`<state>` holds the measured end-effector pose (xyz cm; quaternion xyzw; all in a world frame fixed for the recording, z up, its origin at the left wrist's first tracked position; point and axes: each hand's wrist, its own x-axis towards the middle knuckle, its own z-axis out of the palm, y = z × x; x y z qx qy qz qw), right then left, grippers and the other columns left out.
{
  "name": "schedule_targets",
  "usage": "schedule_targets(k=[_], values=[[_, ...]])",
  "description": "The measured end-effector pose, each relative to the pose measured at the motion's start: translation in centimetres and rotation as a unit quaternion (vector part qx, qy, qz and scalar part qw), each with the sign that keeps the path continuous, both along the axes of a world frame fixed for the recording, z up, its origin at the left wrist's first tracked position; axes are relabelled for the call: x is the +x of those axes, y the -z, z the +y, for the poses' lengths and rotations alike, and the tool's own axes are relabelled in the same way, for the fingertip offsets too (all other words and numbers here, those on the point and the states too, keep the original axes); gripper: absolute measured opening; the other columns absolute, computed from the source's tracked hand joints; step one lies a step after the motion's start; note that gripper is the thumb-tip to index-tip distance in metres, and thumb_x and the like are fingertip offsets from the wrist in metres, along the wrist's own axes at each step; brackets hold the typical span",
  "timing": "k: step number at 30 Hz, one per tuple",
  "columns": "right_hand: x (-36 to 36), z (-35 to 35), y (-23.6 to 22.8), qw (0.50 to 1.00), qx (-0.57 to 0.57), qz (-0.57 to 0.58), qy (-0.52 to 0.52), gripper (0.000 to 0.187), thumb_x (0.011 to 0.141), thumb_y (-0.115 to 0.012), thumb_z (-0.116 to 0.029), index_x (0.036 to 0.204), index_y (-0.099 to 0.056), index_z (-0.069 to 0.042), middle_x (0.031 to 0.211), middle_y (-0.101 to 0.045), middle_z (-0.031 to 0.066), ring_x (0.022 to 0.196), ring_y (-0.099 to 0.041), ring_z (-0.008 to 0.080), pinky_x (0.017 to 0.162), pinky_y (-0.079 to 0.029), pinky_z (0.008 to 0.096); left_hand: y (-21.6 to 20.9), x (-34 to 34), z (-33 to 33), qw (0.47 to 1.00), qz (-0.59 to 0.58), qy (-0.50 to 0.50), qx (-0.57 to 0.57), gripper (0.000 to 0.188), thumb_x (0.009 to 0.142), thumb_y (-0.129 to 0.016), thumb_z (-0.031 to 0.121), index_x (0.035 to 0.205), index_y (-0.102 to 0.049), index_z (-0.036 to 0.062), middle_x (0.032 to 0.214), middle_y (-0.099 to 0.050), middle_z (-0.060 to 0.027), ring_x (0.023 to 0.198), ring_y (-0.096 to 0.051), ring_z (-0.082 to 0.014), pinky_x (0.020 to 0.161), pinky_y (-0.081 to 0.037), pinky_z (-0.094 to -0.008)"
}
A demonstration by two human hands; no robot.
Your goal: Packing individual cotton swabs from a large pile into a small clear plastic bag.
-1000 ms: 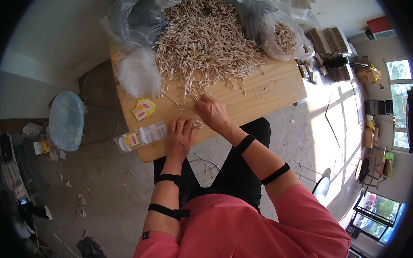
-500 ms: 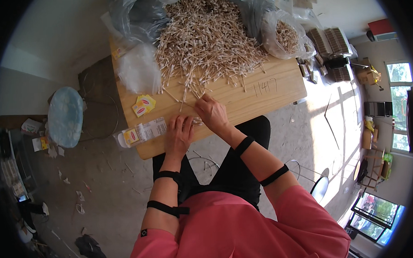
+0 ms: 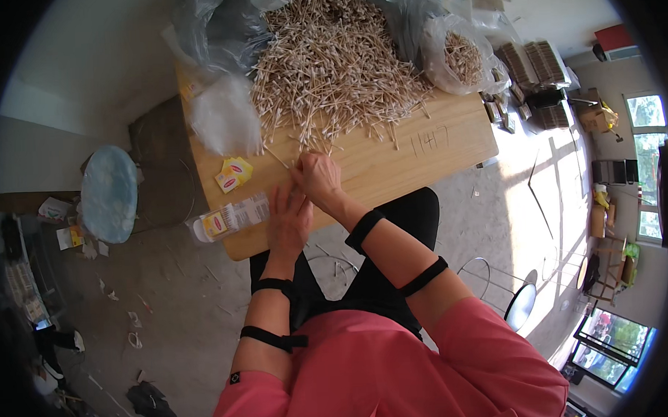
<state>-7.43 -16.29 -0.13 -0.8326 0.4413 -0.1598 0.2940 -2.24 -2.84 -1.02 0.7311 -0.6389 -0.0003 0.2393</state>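
Observation:
A big heap of cotton swabs (image 3: pixel 336 69) covers the far part of the wooden table (image 3: pixel 391 170). At the near edge, my left hand (image 3: pixel 288 214) rests low with its fingers curled over a small bunch of swabs, now mostly hidden. My right hand (image 3: pixel 320 181) is closed in a pinch just above and against the left one, its fingertips by loose swabs at the heap's near fringe; the swabs in its grip are barely visible. Left of my left hand lies a clear plastic packet (image 3: pixel 220 223) with a yellow-and-white card in it.
Small yellow cards (image 3: pixel 233 174) lie near the table's left edge. Behind them is a stack of clear bags (image 3: pixel 226 117). Another plastic bag of swabs (image 3: pixel 463 60) stands at the far right. A blue round stool (image 3: pixel 110 194) is on the floor to the left.
My right hand has moved left, from beside the loose swabs to up against my left hand. It now covers the swab ends that stuck out there. My left hand has barely moved.

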Motion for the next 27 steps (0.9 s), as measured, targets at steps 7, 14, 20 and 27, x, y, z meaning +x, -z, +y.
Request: schedule_targets(k=[7,14,20,27], values=[[0.1,-1.2,-0.9,0.996,0.057,-0.022,0.071,0.02,0.083,-0.067,-0.024,0.079,-0.067,-0.004,0.087,-0.067,0.0169,0.079,-0.065,0.038,0.069,-0.052,0.0472,-0.3,0.1,0.6,0.999,-0.007,-0.025,-0.023,0.035,0.085,-0.066,0.011,0.12,-0.065,0.0127,0.133,-0.057,0.0009,0.127,-0.049,-0.0243,0.114,-0.032,-0.0506],[0.6,-2.8,-0.6,0.998,-0.009,-0.017,0.059,0.018,0.08,-0.067,-0.021,0.075,-0.068,-0.004,0.085,-0.068,0.0191,0.076,-0.066,0.0389,0.067,-0.054,0.0474,-0.2,0.2,0.3,0.999,-0.017,-0.029,-0.028,0.037,0.086,-0.066,0.011,0.123,-0.064,0.015,0.134,-0.057,0.0033,0.125,-0.05,-0.0229,0.112,-0.034,-0.0487],[-1.6,-1.2,-0.9,1.0,0.016,0.011,-0.021,0.022,0.077,-0.071,-0.023,0.074,-0.065,-0.002,0.083,-0.066,0.0181,0.076,-0.065,0.0377,0.067,-0.053,0.0464,0.0,0.1,0.6,0.999,-0.01,-0.026,-0.022,0.034,0.085,-0.067,0.011,0.119,-0.066,0.0127,0.13,-0.058,0.0007,0.125,-0.05,-0.0234,0.112,-0.035,-0.0487],[-0.6,0.7,-0.8,1.0,-0.003,0.014,0.0,0.018,0.078,-0.068,-0.021,0.078,-0.066,-0.004,0.087,-0.066,0.0175,0.08,-0.066,0.0373,0.071,-0.053,0.0468,0.1,0.3,0.7,1.0,-0.024,-0.018,-0.009,0.033,0.083,-0.068,0.011,0.116,-0.067,0.0083,0.129,-0.057,-0.0047,0.128,-0.048,-0.0252,0.113,-0.034,-0.0498]])
